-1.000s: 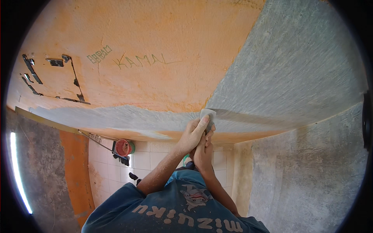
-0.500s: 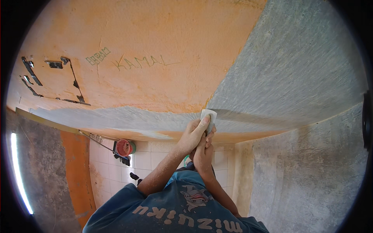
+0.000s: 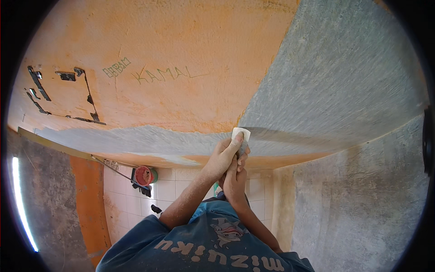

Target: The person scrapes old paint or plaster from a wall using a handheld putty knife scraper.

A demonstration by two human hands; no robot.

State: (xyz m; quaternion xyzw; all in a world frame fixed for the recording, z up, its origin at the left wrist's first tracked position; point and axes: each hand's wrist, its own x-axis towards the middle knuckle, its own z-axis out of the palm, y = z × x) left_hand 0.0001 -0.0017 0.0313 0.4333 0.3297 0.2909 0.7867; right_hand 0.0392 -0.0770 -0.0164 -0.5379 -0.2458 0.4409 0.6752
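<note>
Well off to the left of the hands, dark cut-out marks [image 3: 68, 93] break the orange ceiling [image 3: 181, 41], and below them a red round fitting [image 3: 144, 175] hangs against the white tiled wall [image 3: 131, 199]. The left hand [image 3: 223, 156] is curled tight on a small pale sanding block [image 3: 240, 138], pressing it flat to the ceiling; the right hand [image 3: 234, 181] sits just under it, wrapped about the left wrist or the block's base, though its fingers are partly hidden. Compared with a second ago, the block has slid slightly right along the border where the grey scraped area [image 3: 344, 77] meets orange, so the grey patch appears to be spreading along that seam. Right of the hands runs a rough grey wall [image 3: 362, 199].
</note>
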